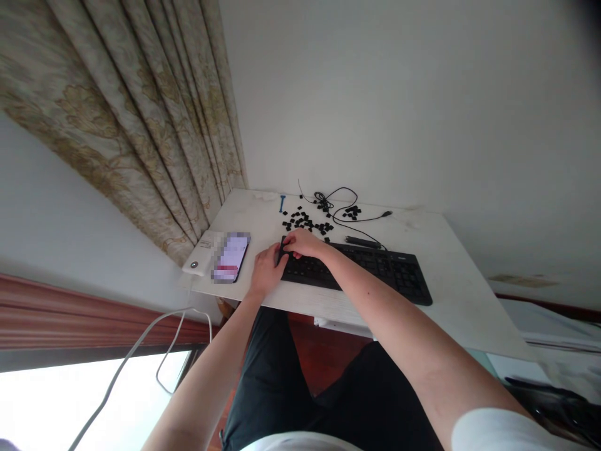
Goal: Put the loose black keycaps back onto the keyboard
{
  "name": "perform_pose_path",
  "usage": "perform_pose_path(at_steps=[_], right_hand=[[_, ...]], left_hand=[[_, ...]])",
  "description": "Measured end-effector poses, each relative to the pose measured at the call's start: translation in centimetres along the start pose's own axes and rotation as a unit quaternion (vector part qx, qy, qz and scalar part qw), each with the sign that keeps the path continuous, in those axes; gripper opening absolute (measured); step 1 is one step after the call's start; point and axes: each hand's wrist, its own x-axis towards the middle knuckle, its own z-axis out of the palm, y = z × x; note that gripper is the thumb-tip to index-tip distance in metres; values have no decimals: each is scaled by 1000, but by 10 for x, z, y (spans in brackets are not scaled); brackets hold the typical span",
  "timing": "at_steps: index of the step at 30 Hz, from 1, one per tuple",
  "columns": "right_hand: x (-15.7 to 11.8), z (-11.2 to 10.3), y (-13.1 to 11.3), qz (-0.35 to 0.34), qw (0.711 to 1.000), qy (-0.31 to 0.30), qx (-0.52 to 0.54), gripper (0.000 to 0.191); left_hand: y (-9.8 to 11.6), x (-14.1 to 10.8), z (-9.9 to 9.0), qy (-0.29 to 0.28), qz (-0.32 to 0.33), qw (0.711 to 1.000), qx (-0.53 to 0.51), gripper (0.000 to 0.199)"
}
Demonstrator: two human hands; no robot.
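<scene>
A black keyboard (375, 263) lies along the front of the white table, its left end between my hands. My left hand (267, 269) grips that end, with the thumb near the front edge and the fingers toward the back corner. Over the upper left keys, my right hand (300, 242) is bent down with its fingertips pinched together. Whatever sits between those fingertips is too small to make out. Loose black keycaps (300, 220) are scattered just behind the keyboard, close to my right hand. Both forearms hide part of the key rows.
A lit phone (232, 257) lies left of my left hand, beside a white box (200, 254). Behind the keycaps are a blue tool (282, 203) and a coiled black cable (345, 189). A black bar-shaped piece (363, 242) rests behind the keyboard. Curtains (183, 113) hang at left.
</scene>
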Motion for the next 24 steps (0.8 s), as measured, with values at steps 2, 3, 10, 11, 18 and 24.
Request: perform_pose_path(at_steps=[2, 3, 10, 11, 18, 24], right_hand=[[2, 5, 2, -1, 1000, 18, -6, 9], [3, 7, 2, 1, 1000, 30, -7, 8], [-1, 9, -7, 14, 977, 100, 187, 13], [-3, 8, -8, 16, 968, 106, 226, 14], [-7, 4, -6, 45, 951, 91, 291, 12], [-4, 4, -1, 39, 963, 102, 246, 18]], left_hand=[[0, 0, 0, -2, -3, 1000, -3, 39], [1, -1, -1, -3, -4, 1000, -4, 39], [1, 0, -2, -2, -6, 1000, -12, 36], [0, 0, -2, -2, -6, 1000, -13, 36], [0, 1, -2, -4, -3, 1000, -16, 34], [-1, 0, -1, 1, -7, 1000, -22, 34]])
